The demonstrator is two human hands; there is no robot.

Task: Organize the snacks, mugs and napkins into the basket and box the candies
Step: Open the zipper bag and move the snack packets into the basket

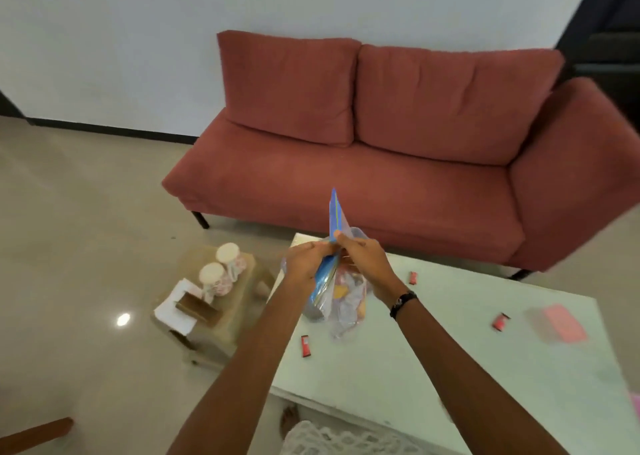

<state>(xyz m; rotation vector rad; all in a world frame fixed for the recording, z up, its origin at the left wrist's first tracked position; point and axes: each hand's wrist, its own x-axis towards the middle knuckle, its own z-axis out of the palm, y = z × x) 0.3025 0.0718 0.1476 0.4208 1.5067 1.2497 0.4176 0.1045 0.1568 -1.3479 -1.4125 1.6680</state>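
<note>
Both hands meet over the far left part of the white table [450, 368]. My left hand [304, 264] and my right hand [363, 257] each grip a blue snack packet [335, 219] that stands upright between them. Under them lies a clear plastic bag of snacks [349, 302]. Three red candies lie on the table: one near the front left [306, 345], one behind my right wrist [412, 277], one to the right [500, 322]. Two white mugs [212, 276] [228, 254] and a white napkin stack [176, 310] sit on a low stool [221, 316] to the left. A white woven basket [346, 440] shows at the bottom edge.
A pink flat box [562, 323] lies on the table at the right. A red sofa [381, 163] stands behind the table. A small brown cardboard holder [197, 307] sits on the stool. Glossy floor stretches to the left.
</note>
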